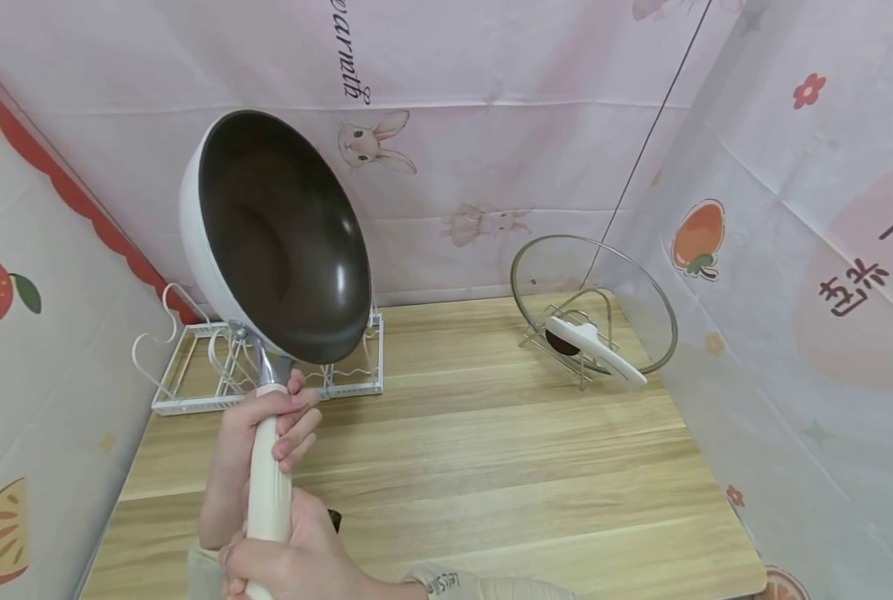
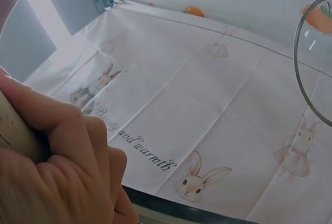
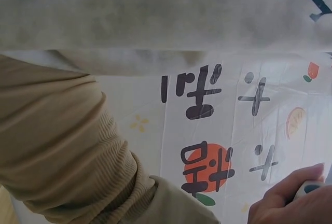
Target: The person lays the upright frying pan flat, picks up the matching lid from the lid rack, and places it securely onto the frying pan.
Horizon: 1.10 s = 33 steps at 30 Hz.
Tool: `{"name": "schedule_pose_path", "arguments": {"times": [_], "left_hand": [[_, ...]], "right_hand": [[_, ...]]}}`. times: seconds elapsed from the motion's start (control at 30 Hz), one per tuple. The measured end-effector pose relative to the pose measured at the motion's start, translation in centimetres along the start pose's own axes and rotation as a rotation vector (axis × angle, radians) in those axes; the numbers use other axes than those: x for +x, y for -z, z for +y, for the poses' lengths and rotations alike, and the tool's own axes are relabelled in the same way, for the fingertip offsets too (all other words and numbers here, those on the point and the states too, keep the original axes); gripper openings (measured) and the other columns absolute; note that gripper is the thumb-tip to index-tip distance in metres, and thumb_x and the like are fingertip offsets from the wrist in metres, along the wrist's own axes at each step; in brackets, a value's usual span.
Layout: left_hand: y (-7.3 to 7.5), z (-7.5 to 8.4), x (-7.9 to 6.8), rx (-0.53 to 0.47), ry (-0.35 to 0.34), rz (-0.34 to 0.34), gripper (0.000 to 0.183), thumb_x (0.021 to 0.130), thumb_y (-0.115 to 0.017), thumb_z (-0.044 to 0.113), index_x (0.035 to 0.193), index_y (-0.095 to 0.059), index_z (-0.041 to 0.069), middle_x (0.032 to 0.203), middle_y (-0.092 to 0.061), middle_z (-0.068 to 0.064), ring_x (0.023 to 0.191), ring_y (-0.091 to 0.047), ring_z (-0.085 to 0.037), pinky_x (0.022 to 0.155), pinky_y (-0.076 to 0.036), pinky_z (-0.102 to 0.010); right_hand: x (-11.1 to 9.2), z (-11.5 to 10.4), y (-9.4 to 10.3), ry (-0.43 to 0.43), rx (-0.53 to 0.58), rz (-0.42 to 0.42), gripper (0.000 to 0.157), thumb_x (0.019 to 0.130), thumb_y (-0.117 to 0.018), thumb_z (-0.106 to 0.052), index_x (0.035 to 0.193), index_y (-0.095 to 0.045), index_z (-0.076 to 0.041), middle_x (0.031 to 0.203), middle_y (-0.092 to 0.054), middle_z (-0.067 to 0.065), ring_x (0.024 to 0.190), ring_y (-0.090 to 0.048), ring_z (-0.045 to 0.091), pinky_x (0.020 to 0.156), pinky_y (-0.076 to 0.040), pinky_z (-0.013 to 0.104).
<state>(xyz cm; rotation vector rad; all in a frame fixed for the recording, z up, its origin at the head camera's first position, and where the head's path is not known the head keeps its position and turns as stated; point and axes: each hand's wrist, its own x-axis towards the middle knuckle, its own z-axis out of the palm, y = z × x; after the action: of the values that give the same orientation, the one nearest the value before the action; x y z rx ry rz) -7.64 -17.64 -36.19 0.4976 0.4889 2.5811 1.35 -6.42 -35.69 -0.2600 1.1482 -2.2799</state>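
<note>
Counter (image 1: 491, 475) across lower frame. Pan (image 1: 277, 242) tilted, upper left, partly hiding white rack (image 1: 207, 404). Glass lid (image 1: 587, 336) upright-leaning, right of centre. Left hand (image 1: 295, 423): fingers curled round handle (image 1: 270, 492) near pan; right hand (image 1: 300, 554): fingers wrapping its lower end.

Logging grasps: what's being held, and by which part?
The pan, by its handle: left hand near the pan end, right hand toward the free end.
</note>
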Motion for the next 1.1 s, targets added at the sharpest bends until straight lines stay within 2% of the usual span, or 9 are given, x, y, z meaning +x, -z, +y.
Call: {"name": "schedule_pose_path", "arguments": {"times": [0.17, 0.27, 0.4, 0.6, 0.7, 0.77, 0.83, 0.97, 1.1], "left_hand": [[0.04, -0.02, 0.27, -0.044, 0.014, -0.05, 0.026, 0.096, -0.018, -0.008, 0.102, -0.042, 0.001, 0.07, -0.014, -0.003, 0.05, -0.019, -0.014, 0.046, -0.049, -0.023], [0.05, -0.06, 0.36, -0.063, 0.012, -0.053, 0.024, 0.095, -0.021, -0.008, 0.103, -0.042, 0.001, 0.07, -0.014, -0.003, 0.05, -0.019, -0.014, 0.046, -0.049, -0.024], [0.04, -0.13, 0.41, -0.065, 0.008, -0.05, 0.025, 0.095, -0.02, -0.008, 0.102, -0.041, 0.002, 0.069, -0.014, -0.002, 0.049, -0.019, -0.014, 0.046, -0.049, -0.024], [0.06, -0.29, 0.48, -0.082, 0.002, -0.043, 0.024, 0.095, -0.017, -0.007, 0.102, -0.038, 0.003, 0.069, -0.015, -0.002, 0.049, -0.02, -0.013, 0.045, -0.049, -0.024], [0.12, -0.34, 0.51, -0.1, -0.002, -0.059, 0.023, 0.093, -0.018, -0.007, 0.102, -0.037, 0.003, 0.069, -0.014, -0.002, 0.049, -0.02, -0.013, 0.046, -0.049, -0.025], [0.14, -0.37, 0.53, -0.113, -0.005, -0.071, 0.021, 0.093, -0.019, -0.007, 0.102, -0.036, 0.003, 0.069, -0.014, -0.002, 0.049, -0.02, -0.013, 0.046, -0.049, -0.025], [0.16, -0.4, 0.55, -0.121, -0.009, -0.075, 0.02, 0.093, -0.021, -0.007, 0.102, -0.036, 0.003, 0.069, -0.014, -0.002, 0.049, -0.019, -0.013, 0.046, -0.049, -0.025], [0.13, -0.43, 0.56, -0.135, -0.014, -0.079, 0.019, 0.092, -0.021, -0.007, 0.102, -0.035, 0.003, 0.068, -0.014, -0.001, 0.048, -0.019, -0.012, 0.045, -0.047, -0.025], [0.07, -0.47, 0.54, -0.148, -0.018, -0.072, 0.019, 0.091, -0.021, -0.007, 0.101, -0.034, 0.003, 0.067, -0.015, 0.0, 0.046, -0.019, -0.012, 0.043, -0.046, -0.025]], "right_hand": [[-0.03, -0.01, 0.01, 0.007, -0.009, 0.0, 0.026, 0.08, -0.059, 0.0, 0.087, -0.047, 0.022, 0.057, -0.054, -0.005, 0.051, -0.053, -0.001, 0.052, -0.045, 0.01], [0.01, 0.05, 0.04, 0.008, -0.005, 0.005, 0.026, 0.08, -0.059, 0.0, 0.087, -0.048, 0.023, 0.058, -0.055, -0.005, 0.052, -0.053, -0.001, 0.052, -0.046, 0.01], [0.12, 0.17, 0.07, 0.032, 0.0, 0.004, 0.024, 0.08, -0.06, 0.001, 0.085, -0.05, 0.023, 0.057, -0.051, 0.009, 0.051, -0.053, 0.0, 0.052, -0.046, 0.011], [0.09, 0.2, 0.19, 0.042, -0.006, 0.001, 0.024, 0.08, -0.06, 0.002, 0.086, -0.05, 0.022, 0.058, -0.052, 0.009, 0.051, -0.053, -0.001, 0.052, -0.046, 0.01], [0.07, 0.22, 0.18, 0.055, -0.023, -0.005, 0.023, 0.08, -0.06, 0.001, 0.086, -0.05, 0.022, 0.059, -0.05, 0.02, 0.051, -0.053, -0.001, 0.051, -0.045, 0.01], [0.05, 0.19, 0.17, 0.054, -0.027, -0.006, 0.024, 0.08, -0.061, 0.001, 0.086, -0.051, 0.021, 0.06, -0.05, 0.022, 0.052, -0.053, -0.001, 0.051, -0.045, 0.01], [0.02, 0.12, 0.14, 0.045, -0.028, -0.004, 0.024, 0.08, -0.061, 0.0, 0.087, -0.051, 0.021, 0.06, -0.051, 0.019, 0.052, -0.054, -0.001, 0.052, -0.045, 0.01], [-0.11, -0.09, 0.06, 0.016, -0.032, 0.006, 0.025, 0.08, -0.062, -0.001, 0.089, -0.051, 0.02, 0.059, -0.055, 0.001, 0.053, -0.053, -0.002, 0.053, -0.045, 0.009], [-0.23, -0.32, -0.05, -0.012, -0.059, 0.01, 0.027, 0.079, -0.062, -0.003, 0.09, -0.05, 0.019, 0.06, -0.057, -0.007, 0.052, -0.052, -0.002, 0.053, -0.044, 0.009]]}}
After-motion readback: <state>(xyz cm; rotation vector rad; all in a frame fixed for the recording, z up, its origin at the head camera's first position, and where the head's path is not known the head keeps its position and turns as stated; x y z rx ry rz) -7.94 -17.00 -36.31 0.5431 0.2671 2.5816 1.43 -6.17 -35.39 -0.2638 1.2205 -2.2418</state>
